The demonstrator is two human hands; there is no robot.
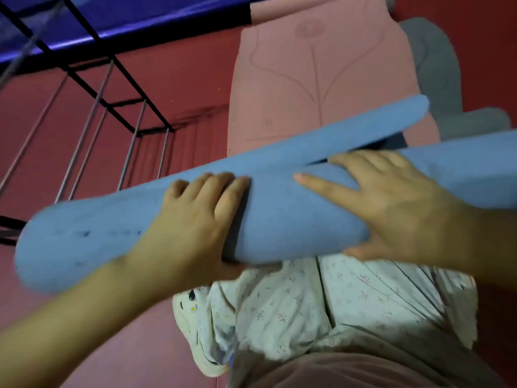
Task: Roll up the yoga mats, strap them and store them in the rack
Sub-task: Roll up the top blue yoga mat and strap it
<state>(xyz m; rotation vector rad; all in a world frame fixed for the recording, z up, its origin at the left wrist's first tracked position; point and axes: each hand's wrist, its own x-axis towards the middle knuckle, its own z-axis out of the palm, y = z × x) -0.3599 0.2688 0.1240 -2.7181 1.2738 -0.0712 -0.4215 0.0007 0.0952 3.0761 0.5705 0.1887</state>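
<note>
Closest in, the left hand point(195, 219) wraps round the rolled blue mat point(279, 219), fingers curled over the top, thumb under. The right hand point(391, 208) lies flatter on the roll, fingers spread, their tips at the loose flap point(363, 127) that is springing off. The mat sits across the lap, above the floor. Best play here, I'd say: press that flap down and tighten before any strap goes on. Beyond, the pink mat point(321, 79) lies flat, unrolled; the rack point(117, 107) waits far left.
</note>
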